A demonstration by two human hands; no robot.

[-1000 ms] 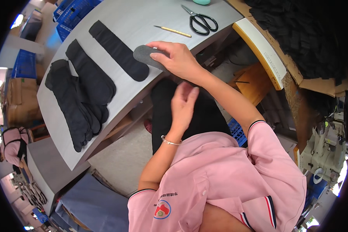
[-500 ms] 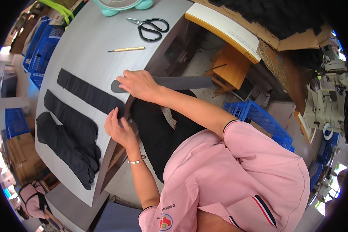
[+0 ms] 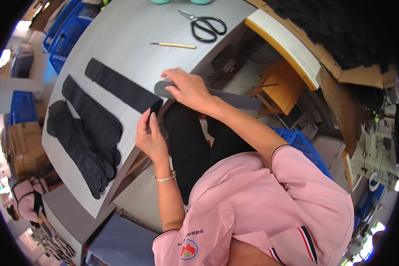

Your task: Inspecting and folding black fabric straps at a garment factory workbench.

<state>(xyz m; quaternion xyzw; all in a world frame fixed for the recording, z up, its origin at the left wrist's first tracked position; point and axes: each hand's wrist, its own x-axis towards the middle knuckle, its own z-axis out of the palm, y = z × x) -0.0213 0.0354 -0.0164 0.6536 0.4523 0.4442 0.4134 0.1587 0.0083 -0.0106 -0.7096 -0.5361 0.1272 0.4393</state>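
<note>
A long black sock [image 3: 122,88] lies flat across the grey table. My left hand [image 3: 152,138] pinches its near end at the table edge, between thumb and fingers, and the opening there gapes a little. My right hand [image 3: 188,88] is closed around a long, flat grey board [image 3: 237,99] with a rounded tip. That tip points at the table, just beyond the sock's opening and apart from it; the board's other end reaches out over the floor. More black socks [image 3: 93,111] lie to the left, some overlapping in a pile [image 3: 75,142].
Black-handled scissors [image 3: 204,26] and a thin wooden-handled pointed tool [image 3: 175,45] lie farther up the table. A wooden stool [image 3: 277,86] and a blue crate [image 3: 303,146] are on the right. Blue crates [image 3: 73,33] stand beyond the table's left edge. Another person [image 3: 29,199] is at lower left.
The view has shifted, so the table things appear farther up and right. My left hand has lifted the sock's near end and its opening now shows. The board is still in my right hand.
</note>
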